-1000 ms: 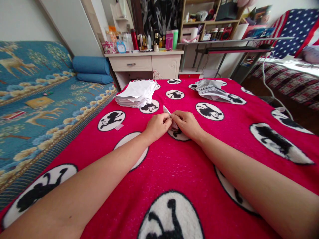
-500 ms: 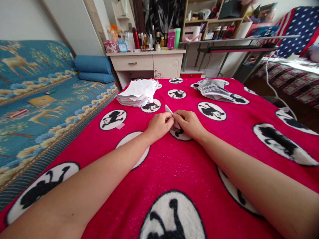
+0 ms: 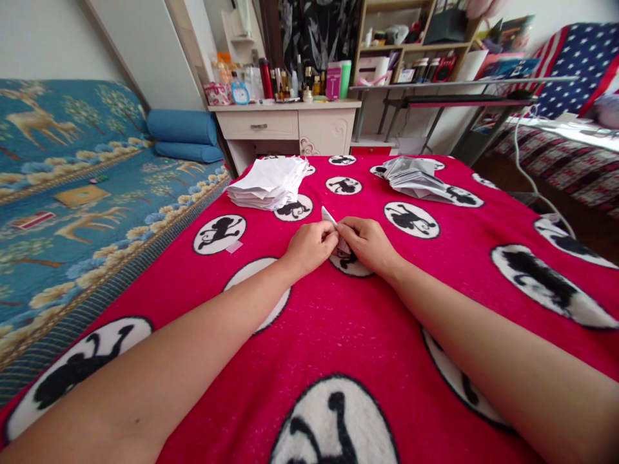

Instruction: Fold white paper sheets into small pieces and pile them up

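Observation:
Between my two hands is a small piece of folded paper (image 3: 327, 214), its white pointed tip sticking out beyond my fingertips. My left hand (image 3: 311, 246) is closed, pinching the paper from the left. From the other side my right hand (image 3: 366, 242) grips it with thumb and fingers. Most of the paper is hidden behind the fingers. Beyond my left hand lies a stack of white paper sheets (image 3: 269, 182). Farther off to the right sits a pile of folded papers (image 3: 416, 177).
A red blanket (image 3: 309, 335) with black-and-white round patches covers the surface under my hands. One small pale scrap (image 3: 234, 246) lies left of my left hand. A blue-covered sofa (image 3: 116, 212) runs along the left; a white dresser (image 3: 285, 124) stands behind.
The view has shifted slightly. Both hands keep their hold on the folded paper in nearly the same place; the stack and the pile look unchanged.

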Tool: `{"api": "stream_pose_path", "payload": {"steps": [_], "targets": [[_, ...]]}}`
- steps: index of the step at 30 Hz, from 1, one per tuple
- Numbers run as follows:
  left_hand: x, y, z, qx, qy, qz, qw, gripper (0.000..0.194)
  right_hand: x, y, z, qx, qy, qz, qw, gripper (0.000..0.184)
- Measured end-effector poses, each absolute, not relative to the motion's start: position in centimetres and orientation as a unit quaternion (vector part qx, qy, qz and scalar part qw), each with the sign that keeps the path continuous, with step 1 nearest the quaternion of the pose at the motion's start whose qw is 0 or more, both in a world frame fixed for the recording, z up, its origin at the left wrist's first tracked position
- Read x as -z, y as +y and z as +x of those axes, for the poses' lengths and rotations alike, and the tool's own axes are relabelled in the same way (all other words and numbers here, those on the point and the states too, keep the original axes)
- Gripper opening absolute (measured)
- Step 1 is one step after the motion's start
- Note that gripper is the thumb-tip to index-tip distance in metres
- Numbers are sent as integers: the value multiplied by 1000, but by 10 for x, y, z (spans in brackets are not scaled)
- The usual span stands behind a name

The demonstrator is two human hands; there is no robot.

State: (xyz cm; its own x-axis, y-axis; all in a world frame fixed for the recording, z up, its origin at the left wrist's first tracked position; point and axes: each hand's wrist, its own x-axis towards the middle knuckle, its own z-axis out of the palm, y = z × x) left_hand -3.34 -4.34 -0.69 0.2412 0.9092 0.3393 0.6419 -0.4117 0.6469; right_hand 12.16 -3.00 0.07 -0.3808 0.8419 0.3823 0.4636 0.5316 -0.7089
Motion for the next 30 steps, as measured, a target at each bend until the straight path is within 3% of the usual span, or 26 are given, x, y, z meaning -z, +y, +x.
{"api": "stream_pose_path", "payload": {"steps": [30], "targets": [[7,-44,-32,-345,514,765,179,22,-1,-30,122,-244,-793,-417,371,29]]}}
